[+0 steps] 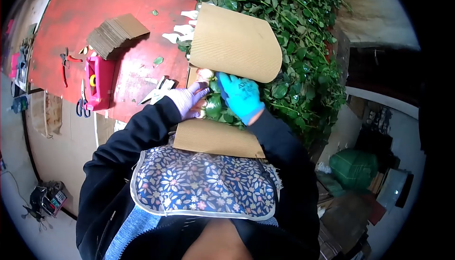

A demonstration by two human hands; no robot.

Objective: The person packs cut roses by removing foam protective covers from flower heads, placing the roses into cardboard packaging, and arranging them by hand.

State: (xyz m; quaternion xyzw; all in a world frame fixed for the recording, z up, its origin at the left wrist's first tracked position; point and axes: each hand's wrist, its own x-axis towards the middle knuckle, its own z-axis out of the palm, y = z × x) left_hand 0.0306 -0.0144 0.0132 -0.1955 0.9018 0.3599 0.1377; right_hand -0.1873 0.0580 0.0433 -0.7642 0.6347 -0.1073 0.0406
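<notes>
My left hand (187, 101), in a lilac glove, has its fingers around pale pink roses (204, 75) just in front of me. My right hand (242, 97), in a bright blue glove, lies over the leafy stems beside them, fingers stretched toward the blooms. Green rose leaves (214, 106) show between the two hands. The roses rest on corrugated cardboard. Its near flap (218, 138) lies against my apron, and its far flap (235, 41) curves up beyond my hands. The undersides of the fingers are hidden.
A large heap of leafy stems (303, 46) covers the right side of the red table (156, 4), with white-wrapped heads (185, 30) along its left. At left are stacked cardboard pieces (116, 34), a pink tape dispenser (98, 83), red-handled pliers (66, 65), scissors (83, 101) and a stapler (161, 89).
</notes>
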